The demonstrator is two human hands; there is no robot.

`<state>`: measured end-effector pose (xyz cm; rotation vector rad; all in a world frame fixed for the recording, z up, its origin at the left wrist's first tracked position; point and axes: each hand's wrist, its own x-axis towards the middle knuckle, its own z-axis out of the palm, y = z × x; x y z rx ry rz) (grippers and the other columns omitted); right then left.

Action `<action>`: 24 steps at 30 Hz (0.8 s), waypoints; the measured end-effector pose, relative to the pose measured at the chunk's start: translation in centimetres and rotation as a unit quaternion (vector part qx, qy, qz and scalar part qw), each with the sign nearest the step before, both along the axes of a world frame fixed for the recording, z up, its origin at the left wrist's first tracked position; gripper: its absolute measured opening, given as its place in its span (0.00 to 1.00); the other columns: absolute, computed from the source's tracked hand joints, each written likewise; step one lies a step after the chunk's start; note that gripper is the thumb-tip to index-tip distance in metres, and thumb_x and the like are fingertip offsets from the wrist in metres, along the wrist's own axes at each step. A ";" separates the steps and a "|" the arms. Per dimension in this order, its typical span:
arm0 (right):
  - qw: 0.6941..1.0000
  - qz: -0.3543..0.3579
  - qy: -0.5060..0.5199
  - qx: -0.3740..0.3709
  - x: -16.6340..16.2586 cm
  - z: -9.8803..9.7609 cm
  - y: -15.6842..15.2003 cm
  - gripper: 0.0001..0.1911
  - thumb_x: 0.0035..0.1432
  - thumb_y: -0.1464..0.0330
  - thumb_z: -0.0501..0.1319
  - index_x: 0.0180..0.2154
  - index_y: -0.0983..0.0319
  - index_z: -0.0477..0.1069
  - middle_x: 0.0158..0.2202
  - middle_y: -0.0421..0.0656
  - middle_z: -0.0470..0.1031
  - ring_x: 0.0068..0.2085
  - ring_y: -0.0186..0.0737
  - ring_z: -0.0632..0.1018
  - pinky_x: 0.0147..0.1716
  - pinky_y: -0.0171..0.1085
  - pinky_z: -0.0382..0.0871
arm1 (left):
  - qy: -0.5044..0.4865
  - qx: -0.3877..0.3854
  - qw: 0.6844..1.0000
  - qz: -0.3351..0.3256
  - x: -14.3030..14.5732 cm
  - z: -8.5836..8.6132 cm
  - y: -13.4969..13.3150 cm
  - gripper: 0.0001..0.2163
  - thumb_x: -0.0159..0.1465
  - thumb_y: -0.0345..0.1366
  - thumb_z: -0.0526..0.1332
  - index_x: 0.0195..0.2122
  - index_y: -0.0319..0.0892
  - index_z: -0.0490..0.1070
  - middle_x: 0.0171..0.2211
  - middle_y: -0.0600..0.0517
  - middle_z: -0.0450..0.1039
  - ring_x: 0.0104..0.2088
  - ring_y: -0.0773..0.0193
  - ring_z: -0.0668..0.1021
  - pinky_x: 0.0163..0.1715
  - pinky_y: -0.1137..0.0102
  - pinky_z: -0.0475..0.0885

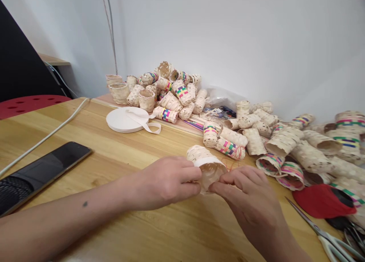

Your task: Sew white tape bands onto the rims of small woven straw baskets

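A small woven basket (199, 152) lies on its side between my hands, its mouth turned toward me. White ribbon (210, 161) runs along the upper part of its rim. My left hand (168, 182) is closed on the left side of that rim, thumb and fingers pinching it. On the right side, my right hand (248, 193) pinches the rim with thumb and forefinger. Orange-red thread (232, 164) shows just behind the right fingers; where it leads is hidden. Whether the right fingertips also hold a needle or the thread cannot be seen.
A roll of white ribbon (122, 119) lies behind my left hand. Woven baskets (171, 100) are heaped along the wall, with more baskets (308, 155) at right. A phone (54, 167) and white cable (54, 131) lie left. Scissors (316, 229) and a red cloth item (319, 201) lie right.
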<state>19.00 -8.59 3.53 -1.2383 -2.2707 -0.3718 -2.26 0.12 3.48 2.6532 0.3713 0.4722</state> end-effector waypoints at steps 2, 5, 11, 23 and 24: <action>1.000 0.002 -0.021 -0.003 0.1 -0.1 0.1 0.13 0.63 0.74 0.54 0.34 0.55 0.75 0.30 0.37 0.75 0.33 0.36 0.69 0.36 0.39 0.54 | 0.003 0.003 1.000 -0.005 0.0 0.0 0.0 0.10 0.69 0.37 0.51 0.36 0.41 0.69 0.33 0.54 0.70 0.35 0.67 0.71 0.35 0.74 0.60; 0.999 0.007 -0.033 -0.004 0.3 -0.1 0.2 0.13 0.63 0.74 0.54 0.34 0.55 0.75 0.29 0.38 0.74 0.32 0.36 0.69 0.35 0.39 0.54 | 0.003 0.019 1.000 -0.010 0.0 -0.1 0.0 0.10 0.69 0.37 0.51 0.37 0.41 0.70 0.33 0.54 0.70 0.35 0.67 0.71 0.35 0.74 0.60; 0.999 0.020 -0.019 -0.044 0.3 0.2 0.1 0.13 0.63 0.74 0.54 0.33 0.56 0.74 0.30 0.38 0.74 0.32 0.36 0.69 0.35 0.38 0.56 | -0.043 0.052 0.997 -0.027 0.0 -0.3 -0.1 0.10 0.69 0.33 0.51 0.38 0.42 0.71 0.34 0.53 0.72 0.35 0.66 0.71 0.35 0.73 0.62; 0.979 0.055 0.072 -0.181 -0.3 2.8 -0.4 0.13 0.66 0.68 0.53 0.32 0.57 0.74 0.29 0.39 0.71 0.32 0.35 0.72 0.30 0.35 0.61 | -0.133 -0.079 0.981 -0.113 -0.4 1.2 -0.3 0.06 0.64 0.29 0.57 0.33 0.39 0.73 0.34 0.49 0.70 0.33 0.69 0.72 0.33 0.76 0.66; 0.975 0.061 0.071 -0.201 -0.3 3.0 -0.3 0.13 0.66 0.67 0.53 0.33 0.56 0.74 0.30 0.39 0.71 0.33 0.35 0.72 0.31 0.34 0.61 | -0.138 -0.095 0.979 -0.118 -0.4 1.3 -0.3 0.05 0.63 0.29 0.58 0.32 0.38 0.73 0.34 0.49 0.70 0.33 0.69 0.72 0.34 0.76 0.66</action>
